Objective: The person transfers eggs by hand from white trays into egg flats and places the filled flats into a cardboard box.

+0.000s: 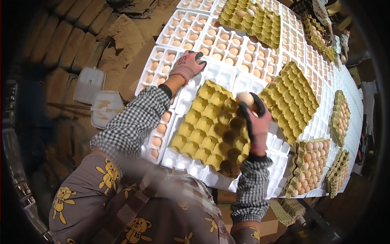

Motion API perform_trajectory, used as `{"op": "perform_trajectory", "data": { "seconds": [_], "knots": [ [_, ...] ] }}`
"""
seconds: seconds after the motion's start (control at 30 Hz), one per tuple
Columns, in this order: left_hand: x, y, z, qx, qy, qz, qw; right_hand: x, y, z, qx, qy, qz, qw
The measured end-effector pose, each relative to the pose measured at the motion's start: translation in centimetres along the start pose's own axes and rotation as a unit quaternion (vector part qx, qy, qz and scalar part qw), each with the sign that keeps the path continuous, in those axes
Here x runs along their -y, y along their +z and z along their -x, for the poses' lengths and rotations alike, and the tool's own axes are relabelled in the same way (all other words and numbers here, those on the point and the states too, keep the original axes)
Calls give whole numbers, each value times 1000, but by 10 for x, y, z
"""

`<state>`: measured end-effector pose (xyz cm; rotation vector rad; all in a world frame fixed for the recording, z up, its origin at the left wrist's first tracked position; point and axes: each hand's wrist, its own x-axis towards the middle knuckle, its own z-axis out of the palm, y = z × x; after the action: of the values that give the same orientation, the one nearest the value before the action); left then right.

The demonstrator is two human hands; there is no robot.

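My right hand (259,126), in a pink glove with dark fingertips, is closed around an egg (245,98); a second pale round shape shows between its fingers. It hovers over the right edge of a yellow-green pulp egg tray (199,118). Most cups on that tray's left side hold nothing, while its right side lies in my hand's shadow. My left hand (187,66), gloved the same way, is over a white foam egg tray (222,75) beyond the pulp tray. Its fingers are curled, and whatever they hold is hidden. Eggs (233,51) sit in the foam compartments beyond it.
Another pulp tray (290,101) lies at the right, and one with a few eggs (250,13) at the far side. Egg-filled pulp trays (310,166) stand along the right. Another person's arm (323,14) reaches in at the far right. Two white lids (90,84) lie left of the table.
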<state>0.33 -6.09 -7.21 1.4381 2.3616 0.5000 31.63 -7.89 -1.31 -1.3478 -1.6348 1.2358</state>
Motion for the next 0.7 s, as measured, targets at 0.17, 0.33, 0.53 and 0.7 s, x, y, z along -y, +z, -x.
{"op": "perform_trajectory", "data": {
  "seconds": [0.17,0.33,0.53,0.7],
  "knots": [
    [-6,30,29,-46,130,32,990,7,85,-94,45,-32,305,951],
    [15,21,61,-58,225,68,970,-47,96,-107,79,-159,418,891],
    [16,-26,86,-14,126,116,985,-24,59,-80,143,-70,405,900],
    [-13,-12,174,201,125,33,971,-32,-27,7,-107,24,8,994]
  ]
}}
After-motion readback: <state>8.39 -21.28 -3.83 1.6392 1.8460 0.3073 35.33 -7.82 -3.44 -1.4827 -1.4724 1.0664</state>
